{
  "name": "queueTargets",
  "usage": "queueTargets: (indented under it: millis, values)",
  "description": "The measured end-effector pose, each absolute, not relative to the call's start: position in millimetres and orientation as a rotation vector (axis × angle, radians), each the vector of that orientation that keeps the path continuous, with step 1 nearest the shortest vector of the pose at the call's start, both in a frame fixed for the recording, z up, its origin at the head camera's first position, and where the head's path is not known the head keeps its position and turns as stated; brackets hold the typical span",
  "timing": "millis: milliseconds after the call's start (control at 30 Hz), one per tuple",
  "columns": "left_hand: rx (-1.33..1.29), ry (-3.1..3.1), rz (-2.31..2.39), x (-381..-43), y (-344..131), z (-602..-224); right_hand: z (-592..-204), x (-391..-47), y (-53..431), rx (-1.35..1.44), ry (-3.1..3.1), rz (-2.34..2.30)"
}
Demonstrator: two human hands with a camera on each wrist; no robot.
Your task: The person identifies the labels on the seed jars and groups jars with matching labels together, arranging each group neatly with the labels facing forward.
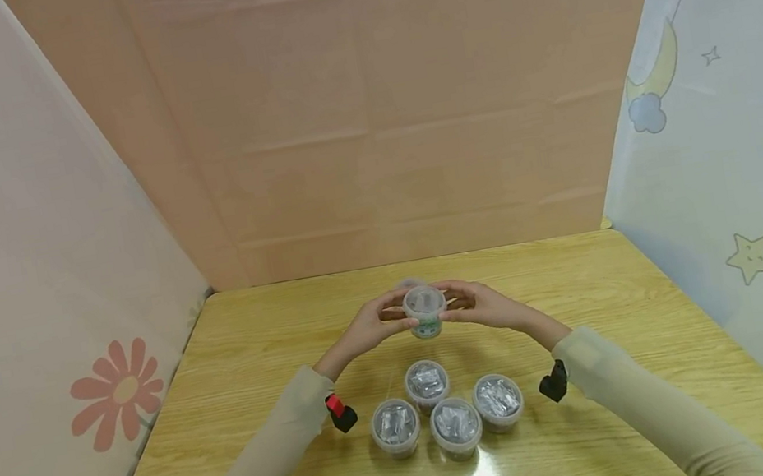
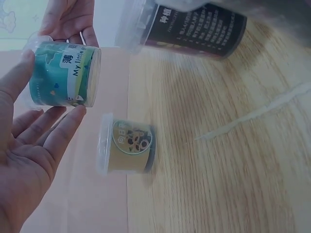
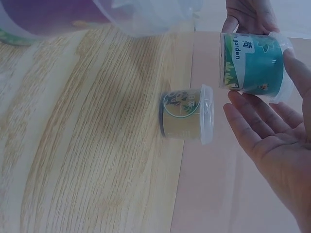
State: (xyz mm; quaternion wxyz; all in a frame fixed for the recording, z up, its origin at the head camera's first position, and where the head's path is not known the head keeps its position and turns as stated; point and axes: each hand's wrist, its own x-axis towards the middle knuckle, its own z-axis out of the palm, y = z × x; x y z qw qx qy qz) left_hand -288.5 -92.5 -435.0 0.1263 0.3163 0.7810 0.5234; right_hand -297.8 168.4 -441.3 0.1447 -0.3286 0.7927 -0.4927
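Note:
Both hands hold one small clear plastic tub (image 1: 425, 310) with a lid and a teal label (image 2: 56, 75) up over the far half of the table. My left hand (image 1: 373, 324) grips it from the left, thumb at the lid rim and fingertips by the base. From the opposite side my right hand (image 1: 486, 306) grips it with thumb (image 3: 297, 68) and fingers. The lid faces up in the head view. Just beyond stands a beige-labelled tub (image 2: 130, 148), mostly hidden behind the held one in the head view.
Several lidded tubs stand closer to me: a rear one (image 1: 427, 382), a left one (image 1: 395, 427), a front one (image 1: 456, 426) and a right one (image 1: 498, 398). Silvery packets show through their lids. An orange-pink panel (image 1: 368, 107) rises behind the wooden table (image 1: 254, 333); patterned sheets flank it.

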Motion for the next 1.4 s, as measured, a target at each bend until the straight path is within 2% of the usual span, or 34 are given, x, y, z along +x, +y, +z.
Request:
queueTargets:
  millis: [233,600,1400]
  values:
    - [0.898,2.272,1.534,-289,-95,-436,-444,-303,165,-0.973,2.271,-1.394]
    - [0.903,2.363,1.48,-310,-98,-474,-452,-306,161,-0.967,2.364,-1.267]
    - [0.992,2.356,1.414,-310,-99,-494,-472,-303,158,-0.971,2.345,-1.233]
